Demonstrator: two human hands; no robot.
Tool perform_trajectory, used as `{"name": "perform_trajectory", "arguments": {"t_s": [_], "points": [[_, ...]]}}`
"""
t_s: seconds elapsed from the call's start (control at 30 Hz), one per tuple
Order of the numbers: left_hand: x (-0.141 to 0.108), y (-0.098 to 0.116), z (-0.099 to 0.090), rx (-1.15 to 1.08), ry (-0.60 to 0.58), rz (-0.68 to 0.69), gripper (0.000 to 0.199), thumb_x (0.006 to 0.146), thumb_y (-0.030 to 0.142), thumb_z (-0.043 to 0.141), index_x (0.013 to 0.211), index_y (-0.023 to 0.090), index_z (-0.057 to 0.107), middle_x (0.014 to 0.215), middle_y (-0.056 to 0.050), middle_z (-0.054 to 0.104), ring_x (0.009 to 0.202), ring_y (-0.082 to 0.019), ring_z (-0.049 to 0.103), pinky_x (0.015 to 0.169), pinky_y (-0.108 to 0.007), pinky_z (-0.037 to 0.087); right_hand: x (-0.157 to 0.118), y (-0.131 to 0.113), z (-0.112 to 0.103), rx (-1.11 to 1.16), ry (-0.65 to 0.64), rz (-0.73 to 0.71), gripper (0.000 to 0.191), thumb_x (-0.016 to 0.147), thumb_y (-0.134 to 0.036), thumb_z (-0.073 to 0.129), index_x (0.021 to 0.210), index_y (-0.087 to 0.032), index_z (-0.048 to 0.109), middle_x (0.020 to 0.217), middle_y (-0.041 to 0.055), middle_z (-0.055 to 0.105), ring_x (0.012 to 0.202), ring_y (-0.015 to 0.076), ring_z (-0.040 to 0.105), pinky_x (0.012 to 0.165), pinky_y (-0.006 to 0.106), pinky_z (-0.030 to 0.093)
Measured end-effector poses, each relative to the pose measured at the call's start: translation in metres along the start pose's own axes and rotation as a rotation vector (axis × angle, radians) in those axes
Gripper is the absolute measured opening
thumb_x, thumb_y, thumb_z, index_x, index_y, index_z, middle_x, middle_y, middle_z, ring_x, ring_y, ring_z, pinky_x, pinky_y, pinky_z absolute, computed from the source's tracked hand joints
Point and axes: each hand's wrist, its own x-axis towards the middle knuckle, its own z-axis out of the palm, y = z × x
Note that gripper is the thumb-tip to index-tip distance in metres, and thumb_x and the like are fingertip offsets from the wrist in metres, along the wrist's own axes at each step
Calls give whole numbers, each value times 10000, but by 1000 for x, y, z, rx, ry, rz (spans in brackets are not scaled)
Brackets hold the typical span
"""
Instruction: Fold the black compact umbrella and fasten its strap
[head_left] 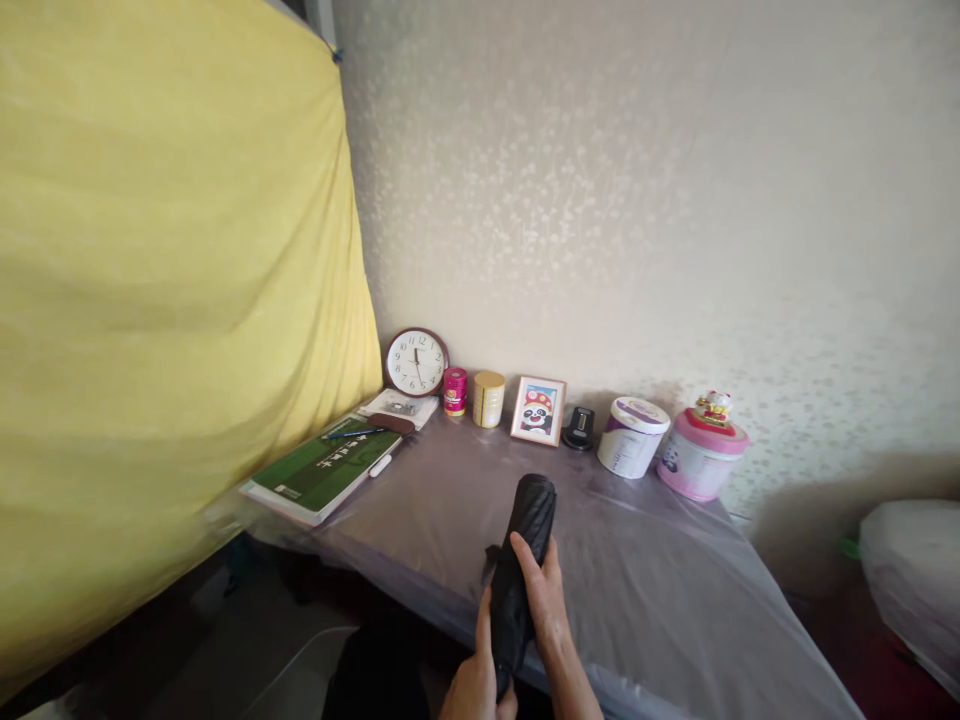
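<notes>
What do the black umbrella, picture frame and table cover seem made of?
Black umbrella: probably synthetic fabric, mostly matte, judging by its soft folds.
Picture frame: pale, smooth wood or wood-look plastic; the border's tone fits either.
Table cover: likely glossy plastic sheeting, given its creases and light reflections.

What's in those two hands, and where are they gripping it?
A folded black umbrella: the left hand grips its near, lower end; the right hand holds its middle.
</notes>
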Motion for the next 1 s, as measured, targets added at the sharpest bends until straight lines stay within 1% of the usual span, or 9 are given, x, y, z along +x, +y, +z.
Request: {"name": "perform_trajectory", "arguments": {"t_s": [0.13,0.33,0.4,0.5,0.6,0.7,0.83,0.93,1.0], "points": [[-4,6,-13,72,-23,10,900,676,221,552,1375,149,-10,901,-70,631,827,-193,602,715,-253,397,0,6,0,38,29,42,510,611,-475,683,1008,-186,544,769,11,650,707,196,619,622,282,499],[-10,28,-17,-378,-261,-58,861,672,277,554,1347,156,34,623,29,585,555,-131,554,551,-224,376,-6,-1,-1,269,-96,210,510,626,-543,637,972,-178,553,631,-1,632,543,184,604,504,295,493],[-9,27,-14,-418,-281,-107,822,669,243,540,1337,158,69,575,50,557,533,-120,540,541,-215,366,-7,-3,-1,278,-127,217,522,627,-553,630,973,-171,548,623,-2,628,533,188,605,490,297,493],[-4,13,-6,-254,-162,-112,817,676,187,513,1345,170,44,643,36,575,590,-130,569,571,-221,387,-6,-2,-1,163,-110,148,528,626,-525,646,999,-168,531,655,1,635,580,190,617,527,290,501],[3,-7,-2,59,5,-36,872,668,127,506,1363,131,-21,905,-78,621,815,-182,604,703,-264,411,-2,4,0,28,-7,44,533,598,-488,681,999,-172,530,716,8,645,653,192,619,585,284,503],[6,-14,-4,237,29,-17,889,664,94,495,1371,111,-44,1077,-161,583,948,-221,580,795,-300,399,1,11,0,14,48,27,565,574,-472,699,1019,-168,532,767,19,649,705,205,618,614,294,503],[-1,5,-15,-38,-49,111,949,617,139,575,1370,170,0,1117,-110,564,901,-182,585,784,-269,420,2,17,-3,101,-5,92,553,591,-510,670,1008,-165,557,734,15,649,673,212,623,597,309,505],[-6,20,-19,-320,-223,-1,837,656,210,560,1355,233,100,915,-30,603,602,-116,571,592,-252,437,-1,16,-5,127,-53,112,565,592,-557,640,982,-151,586,701,21,649,642,218,624,563,314,500],[-6,22,-18,-353,-257,-56,727,684,208,516,1333,220,190,857,-18,594,591,-114,564,593,-260,442,-3,13,-5,109,-79,108,567,594,-554,640,987,-149,584,714,23,655,651,218,624,568,313,497]]}}
